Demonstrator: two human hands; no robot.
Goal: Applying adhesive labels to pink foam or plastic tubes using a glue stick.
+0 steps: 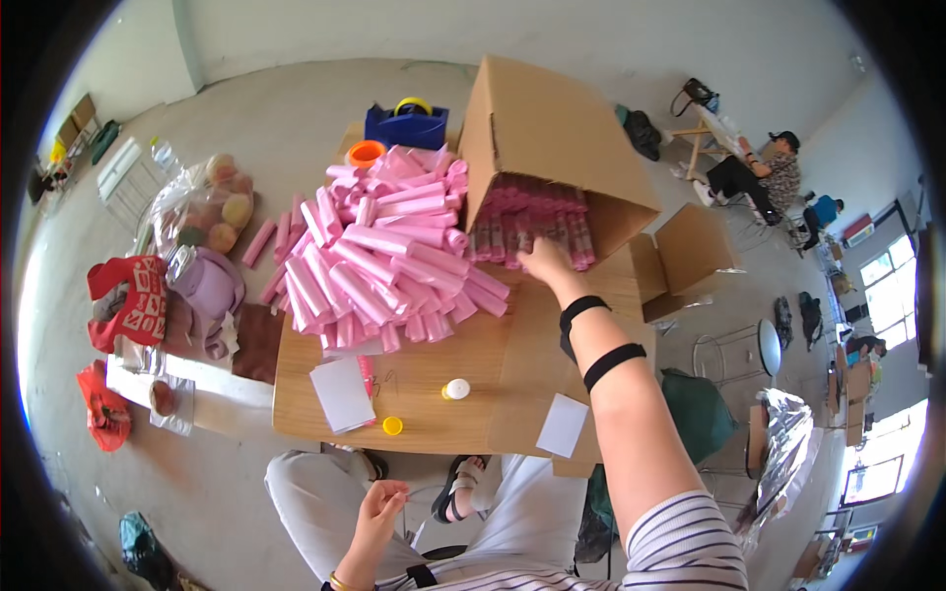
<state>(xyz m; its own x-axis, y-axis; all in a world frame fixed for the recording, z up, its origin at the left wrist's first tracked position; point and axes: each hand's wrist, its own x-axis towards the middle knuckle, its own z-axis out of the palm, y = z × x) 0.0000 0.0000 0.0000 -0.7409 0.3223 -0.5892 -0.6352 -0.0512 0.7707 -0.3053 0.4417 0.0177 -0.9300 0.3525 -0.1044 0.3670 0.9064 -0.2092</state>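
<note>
Tabletop: pink rolls at right hand point lengthwise into box.

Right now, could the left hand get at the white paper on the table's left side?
Probably yes: the left hand hangs short of the wooden table, and nothing seems to block the white paper.

Pale wall, greyish floor, bright windows and a round stool off to the right.
</note>
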